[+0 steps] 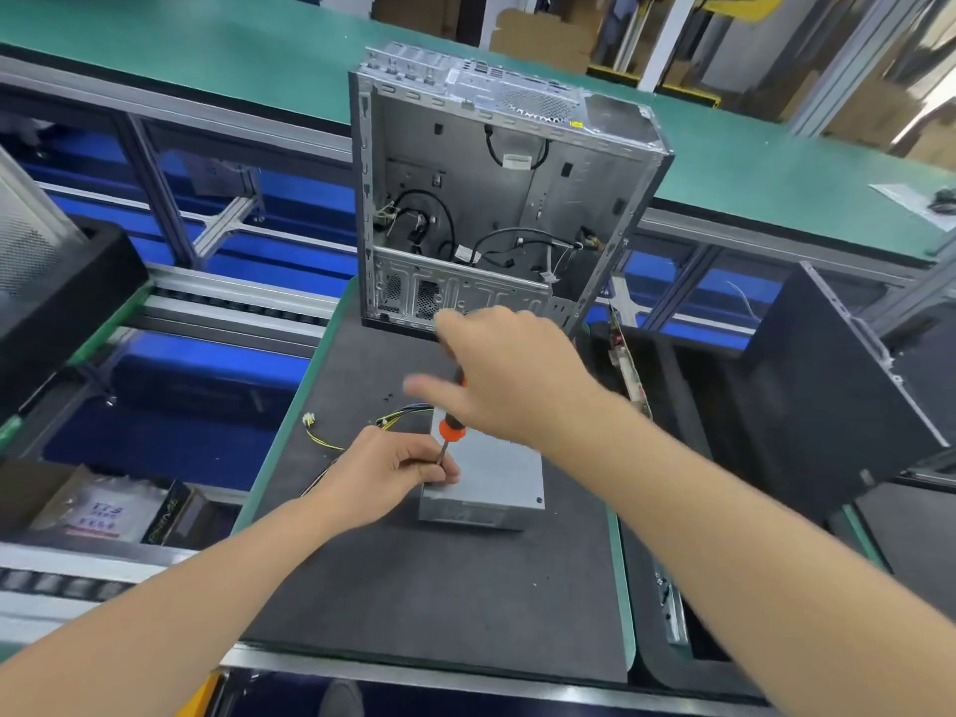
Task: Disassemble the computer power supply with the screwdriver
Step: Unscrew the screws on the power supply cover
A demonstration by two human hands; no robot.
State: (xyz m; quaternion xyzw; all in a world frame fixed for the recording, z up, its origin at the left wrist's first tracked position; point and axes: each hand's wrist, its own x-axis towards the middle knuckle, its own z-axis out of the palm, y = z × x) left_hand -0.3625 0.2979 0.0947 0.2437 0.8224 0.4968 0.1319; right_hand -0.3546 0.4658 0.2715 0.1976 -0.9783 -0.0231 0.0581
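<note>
A grey metal power supply (pixel 491 483) lies on the dark mat (pixel 414 587), with yellow and black cables (pixel 331 442) trailing off to its left. An orange and black screwdriver (pixel 451 426) stands nearly upright over the unit's near left corner. My left hand (pixel 383 473) pinches the screwdriver's thin shaft close to the tip. My right hand (pixel 496 375) wraps the top of the handle from above, blurred by motion. The tip and the screw under it are hidden by my left fingers.
An open, emptied computer case (pixel 491 199) stands upright at the mat's far edge, loose wires inside. A few small screws (pixel 388 395) lie on the mat. Black cases sit at the far left (pixel 51 302) and right (pixel 838 395). Conveyor rails run along the left.
</note>
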